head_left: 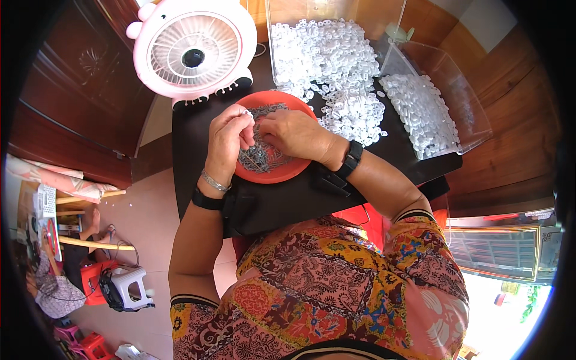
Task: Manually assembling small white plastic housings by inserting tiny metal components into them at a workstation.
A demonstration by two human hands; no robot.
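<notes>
An orange-red bowl [278, 178] on the dark table holds many small grey metal pins [258, 157], which look like nails or screws. Over its left side is my left hand [227, 141], its fingers closed in a pinch on a small white plastic piece [248, 113]. My right hand [294, 132] reaches over the bowl from the right, fingers curled down at the pins. Whatever those fingertips hold is hidden. Beyond the bowl to the right lies a loose heap of white plastic pieces [351, 115] with holes in them.
A clear bin [396, 12] at the back spills white pieces onto the table [207, 129]. Another clear box [474, 117] of smooth white pieces stands at the right. A pink fan [240, 42] stands at the back left. Lower left, a person sits near plastic stools [131, 282].
</notes>
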